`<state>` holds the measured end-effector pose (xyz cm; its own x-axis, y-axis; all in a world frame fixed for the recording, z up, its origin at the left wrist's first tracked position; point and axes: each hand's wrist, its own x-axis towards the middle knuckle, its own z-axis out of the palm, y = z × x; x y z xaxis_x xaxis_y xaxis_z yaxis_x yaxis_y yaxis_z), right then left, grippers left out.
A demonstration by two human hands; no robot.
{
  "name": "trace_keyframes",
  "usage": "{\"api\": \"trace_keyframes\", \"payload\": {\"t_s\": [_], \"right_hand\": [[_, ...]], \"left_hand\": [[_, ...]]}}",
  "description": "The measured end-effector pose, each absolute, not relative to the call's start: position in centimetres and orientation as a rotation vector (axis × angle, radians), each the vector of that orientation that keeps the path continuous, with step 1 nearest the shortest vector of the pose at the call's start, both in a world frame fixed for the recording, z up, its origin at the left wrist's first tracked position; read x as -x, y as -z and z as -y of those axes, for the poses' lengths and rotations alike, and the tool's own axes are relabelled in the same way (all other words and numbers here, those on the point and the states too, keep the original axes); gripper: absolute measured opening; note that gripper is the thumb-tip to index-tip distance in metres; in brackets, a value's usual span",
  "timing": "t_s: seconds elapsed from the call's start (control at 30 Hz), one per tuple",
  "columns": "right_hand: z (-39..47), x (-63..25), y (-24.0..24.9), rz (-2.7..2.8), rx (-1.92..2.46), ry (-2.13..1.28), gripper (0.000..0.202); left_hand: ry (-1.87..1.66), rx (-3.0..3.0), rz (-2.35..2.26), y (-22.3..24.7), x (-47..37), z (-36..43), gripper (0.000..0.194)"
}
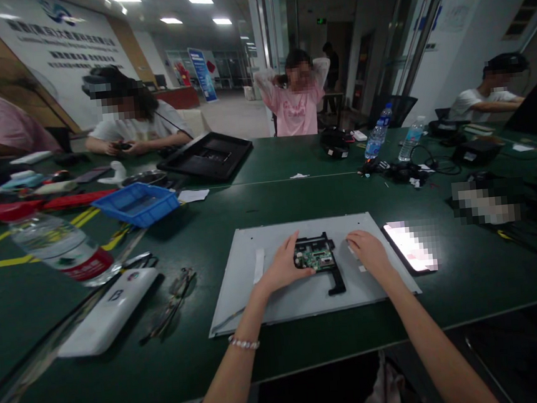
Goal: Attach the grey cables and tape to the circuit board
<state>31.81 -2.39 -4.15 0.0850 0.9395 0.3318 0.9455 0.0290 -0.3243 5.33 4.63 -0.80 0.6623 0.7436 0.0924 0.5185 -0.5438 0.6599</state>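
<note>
A flat grey-white panel (296, 305) lies on the table in front of me. On its middle sits a black plastic bracket (336, 280) with a green circuit board (318, 258) in it. My left hand (281, 268) grips the bracket's left side, thumb along the near edge and fingers at the far edge. To the right of the bracket, my right hand (369, 252) is over the panel with its fingertips drawn together. Whatever they may pinch is too small to make out. A whitish strip (258, 265) is stuck on the panel's left part.
A lit phone (411, 248) lies right of the panel. On the left are a white power bank (113, 309), glasses (169, 307), a water bottle (63, 247) and a blue tray (137, 203). A black monitor shell (208, 156) lies farther back. Several people sit around the table.
</note>
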Motion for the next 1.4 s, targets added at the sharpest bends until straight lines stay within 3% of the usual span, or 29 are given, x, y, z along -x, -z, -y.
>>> {"api": "trace_keyframes", "payload": {"t_s": [1.4], "right_hand": [[2.89,-32.04,3.81,1.838,1.976,0.063,0.025]], "left_hand": [[-0.517,-2.300,-0.958,0.67,-4.55,-4.44,0.108]]}}
